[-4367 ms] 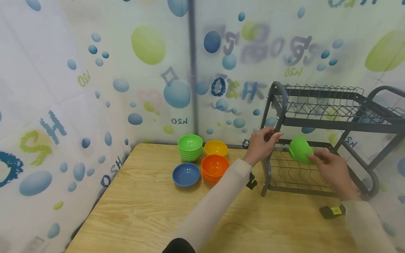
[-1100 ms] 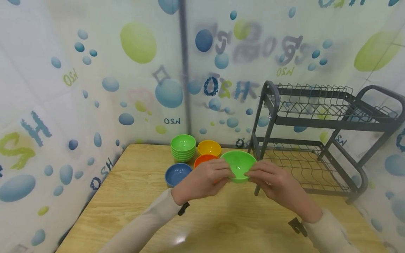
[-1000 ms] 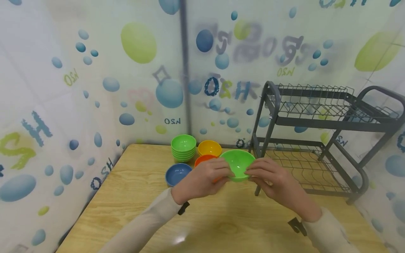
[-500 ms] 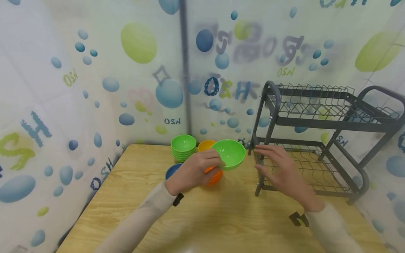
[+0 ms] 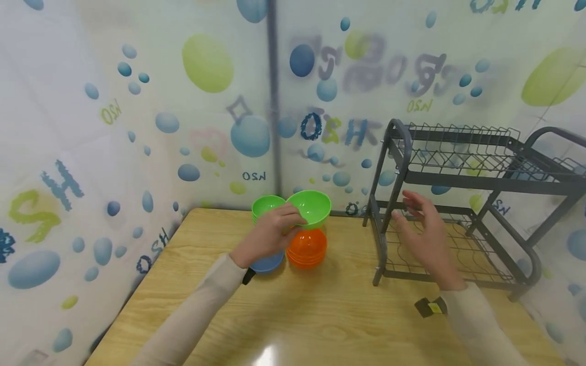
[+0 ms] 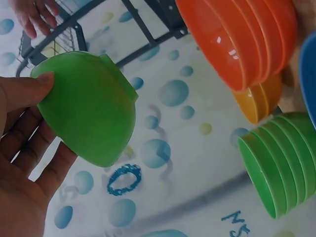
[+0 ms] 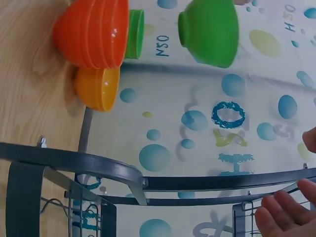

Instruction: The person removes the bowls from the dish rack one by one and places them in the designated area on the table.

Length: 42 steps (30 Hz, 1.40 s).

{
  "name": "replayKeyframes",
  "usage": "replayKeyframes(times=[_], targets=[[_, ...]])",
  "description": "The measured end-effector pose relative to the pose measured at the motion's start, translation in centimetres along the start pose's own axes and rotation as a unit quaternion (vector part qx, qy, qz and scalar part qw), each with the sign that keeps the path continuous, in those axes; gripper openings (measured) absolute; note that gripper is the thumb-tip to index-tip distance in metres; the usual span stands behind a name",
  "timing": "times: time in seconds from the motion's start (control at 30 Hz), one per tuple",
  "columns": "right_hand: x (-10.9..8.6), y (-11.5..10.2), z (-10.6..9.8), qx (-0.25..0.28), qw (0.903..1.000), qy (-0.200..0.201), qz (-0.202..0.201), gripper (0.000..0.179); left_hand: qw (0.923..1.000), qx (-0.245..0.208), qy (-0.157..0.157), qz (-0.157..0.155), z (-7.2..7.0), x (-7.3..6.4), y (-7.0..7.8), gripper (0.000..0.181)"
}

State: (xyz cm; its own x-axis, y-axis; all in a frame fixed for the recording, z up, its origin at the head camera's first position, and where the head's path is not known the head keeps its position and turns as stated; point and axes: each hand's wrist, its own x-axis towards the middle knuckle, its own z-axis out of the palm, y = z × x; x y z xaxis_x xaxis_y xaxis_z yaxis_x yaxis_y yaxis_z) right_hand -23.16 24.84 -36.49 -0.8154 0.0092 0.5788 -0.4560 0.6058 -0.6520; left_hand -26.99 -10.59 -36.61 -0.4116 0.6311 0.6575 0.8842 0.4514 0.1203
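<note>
My left hand point(image 5: 270, 231) pinches a green bowl point(image 5: 312, 209) by its rim, thumb on the outer wall in the left wrist view. The bowl is held tilted in the air above the orange bowls point(image 5: 305, 250) and hides most of the yellow bowls point(image 6: 259, 101) in the head view. A stack of green bowls point(image 6: 281, 163) stands just left of it, partly behind my hand. Below that hand a blue bowl point(image 5: 267, 263) shows in part. My right hand point(image 5: 426, 239), fingers spread and holding nothing, is in front of the dish rack point(image 5: 494, 181) near its left post.
The two-tier grey rack has wire shelves point(image 5: 448, 244) and stands at the right of the wooden table point(image 5: 293, 315). A patterned curtain point(image 5: 220, 127) hangs close behind the bowls and rack. Black straps point(image 5: 430, 307) are at the wrists.
The green bowl came out from the rack's lower tier, was held in both hands, then my right hand let go. My left hand carried it leftward; my right hand drew back toward the rack.
</note>
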Motion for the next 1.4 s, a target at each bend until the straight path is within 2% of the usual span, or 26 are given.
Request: replayKeyframes(times=[0.17, 0.33, 0.47, 0.67, 0.87, 1.07, 1.4], targets=[[1.2, 0.3, 0.0, 0.043, 0.9973, -0.002, 0.060, 0.060, 0.9992, 0.013, 0.002, -0.038, 0.0, -0.4, -1.8, 0.015], [2.2, 0.5, 0.0, 0.033, 0.9915, 0.002, 0.126, 0.060, 0.9971, 0.038, 0.011, -0.064, 0.3, -0.8, -3.8, 0.014], [2.7, 0.7, 0.0, 0.044, 0.9868, -0.011, 0.155, 0.061, 0.9953, 0.049, 0.017, -0.082, 0.4, -1.2, -5.0, 0.014], [3.2, 1.3, 0.2, 0.057, 0.9803, -0.011, 0.189, 0.062, 0.9918, 0.071, 0.006, -0.106, 0.6, -1.7, -7.1, 0.014], [3.6, 1.8, 0.6, 0.045, 0.9830, -0.013, 0.178, 0.062, 0.9879, 0.079, -0.006, -0.134, 0.8, -2.4, -9.2, 0.014], [3.7, 1.9, 0.5, 0.028, 0.9859, -0.016, 0.164, 0.061, 0.9843, 0.078, -0.011, -0.158, 1.1, -3.1, -10.6, 0.014], [3.8, 2.1, 0.7, 0.007, 0.9919, -0.013, 0.126, 0.056, 0.9809, 0.098, -0.036, -0.164, 2.0, -3.8, -11.9, 0.013]])
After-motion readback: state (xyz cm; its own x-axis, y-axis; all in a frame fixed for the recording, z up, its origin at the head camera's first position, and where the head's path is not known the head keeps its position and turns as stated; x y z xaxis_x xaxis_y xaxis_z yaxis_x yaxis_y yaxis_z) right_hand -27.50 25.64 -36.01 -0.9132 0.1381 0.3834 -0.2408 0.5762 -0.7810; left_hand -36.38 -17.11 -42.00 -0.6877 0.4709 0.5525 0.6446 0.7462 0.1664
